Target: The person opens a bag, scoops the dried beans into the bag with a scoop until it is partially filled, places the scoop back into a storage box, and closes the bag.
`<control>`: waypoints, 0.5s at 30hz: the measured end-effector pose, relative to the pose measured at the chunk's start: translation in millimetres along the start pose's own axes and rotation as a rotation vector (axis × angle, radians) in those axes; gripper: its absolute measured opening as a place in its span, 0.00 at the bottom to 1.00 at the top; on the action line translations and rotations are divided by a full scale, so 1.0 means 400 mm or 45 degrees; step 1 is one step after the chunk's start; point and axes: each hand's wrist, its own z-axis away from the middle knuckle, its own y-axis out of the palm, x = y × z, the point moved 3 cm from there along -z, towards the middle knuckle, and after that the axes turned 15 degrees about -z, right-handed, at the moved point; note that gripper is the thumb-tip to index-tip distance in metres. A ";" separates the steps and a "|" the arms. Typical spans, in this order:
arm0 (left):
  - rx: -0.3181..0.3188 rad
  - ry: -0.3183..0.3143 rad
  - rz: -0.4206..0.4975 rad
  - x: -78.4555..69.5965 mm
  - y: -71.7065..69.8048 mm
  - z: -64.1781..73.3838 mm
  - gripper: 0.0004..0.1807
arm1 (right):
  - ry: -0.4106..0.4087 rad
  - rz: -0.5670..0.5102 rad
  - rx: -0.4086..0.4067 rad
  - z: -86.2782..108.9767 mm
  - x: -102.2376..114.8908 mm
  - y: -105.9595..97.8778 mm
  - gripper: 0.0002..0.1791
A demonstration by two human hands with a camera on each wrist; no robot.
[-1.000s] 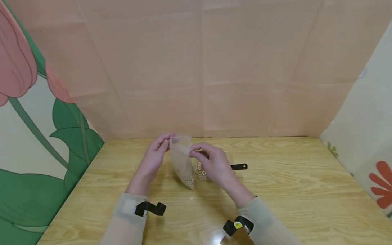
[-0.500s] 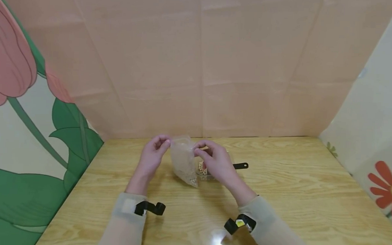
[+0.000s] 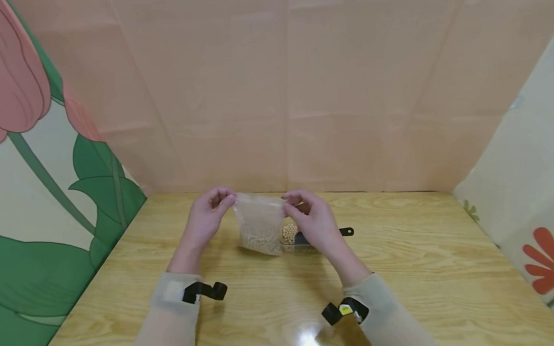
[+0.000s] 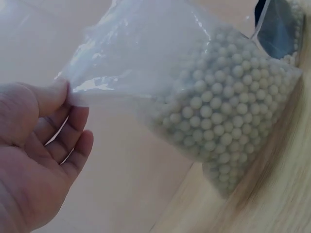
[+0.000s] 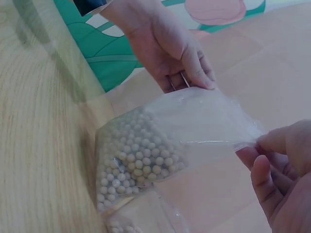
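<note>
A clear plastic bag (image 3: 259, 223) with small pale round beads in its lower part is stretched between both hands, in front of the person. My left hand (image 3: 204, 214) pinches one upper corner between thumb and fingers; the left wrist view shows this grip at the edge of the bag (image 4: 223, 107). The opposite upper corner is pinched by my right hand (image 5: 286, 174). The beads (image 5: 141, 160) are heaped toward the bottom, which is at or just above the tabletop. Whether the bag's mouth is sealed cannot be told.
Behind the right hand, partly hidden, stands a clear container (image 3: 297, 248) with similar beads and a dark scoop whose black handle (image 3: 347, 231) sticks out rightward. The wooden table (image 3: 416, 259) meets a pink-covered wall (image 3: 284, 92) at the back.
The hands have moved apart and the bag, earlier angled and narrow, is now spread wide and facing the person. More of the container and its beads shows beside the right hand.
</note>
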 end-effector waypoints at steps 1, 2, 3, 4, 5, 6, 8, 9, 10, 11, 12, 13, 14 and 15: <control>-0.009 0.014 -0.003 0.000 0.001 0.001 0.08 | 0.006 -0.009 -0.005 -0.002 -0.002 0.000 0.12; -0.022 0.032 0.000 -0.001 0.002 0.002 0.07 | 0.015 -0.013 -0.007 -0.004 -0.003 -0.001 0.12; -0.036 0.044 0.007 0.000 0.004 0.003 0.07 | 0.021 -0.018 -0.007 -0.006 -0.005 0.000 0.13; -0.049 0.052 0.010 0.002 0.007 0.004 0.07 | 0.029 -0.014 -0.004 -0.007 -0.007 0.000 0.13; -0.062 0.059 0.012 0.003 0.010 0.005 0.07 | 0.030 -0.010 -0.001 -0.009 -0.009 0.002 0.13; -0.073 0.057 0.013 0.005 0.013 0.006 0.07 | 0.029 -0.005 0.000 -0.011 -0.011 0.003 0.14; -0.080 0.042 0.006 0.005 0.017 0.007 0.07 | 0.021 0.012 -0.002 -0.014 -0.013 0.008 0.15; -0.079 0.030 0.001 0.005 0.018 0.008 0.07 | 0.014 0.019 -0.007 -0.015 -0.014 0.011 0.16; -0.077 0.023 -0.003 0.004 0.019 0.008 0.07 | 0.010 0.025 -0.015 -0.016 -0.015 0.014 0.17; -0.073 0.018 0.001 0.004 0.019 0.008 0.07 | 0.003 0.023 -0.025 -0.017 -0.015 0.016 0.17; -0.068 0.012 0.008 0.004 0.019 0.008 0.08 | -0.001 0.022 -0.036 -0.019 -0.015 0.018 0.17; -0.063 0.010 0.018 0.004 0.018 0.008 0.08 | -0.003 0.020 -0.044 -0.020 -0.015 0.020 0.17; -0.056 0.007 0.035 0.006 0.017 0.008 0.08 | -0.002 0.018 -0.052 -0.020 -0.015 0.021 0.16; -0.048 0.003 0.045 0.008 0.015 0.009 0.08 | 0.002 0.014 -0.060 -0.021 -0.015 0.022 0.16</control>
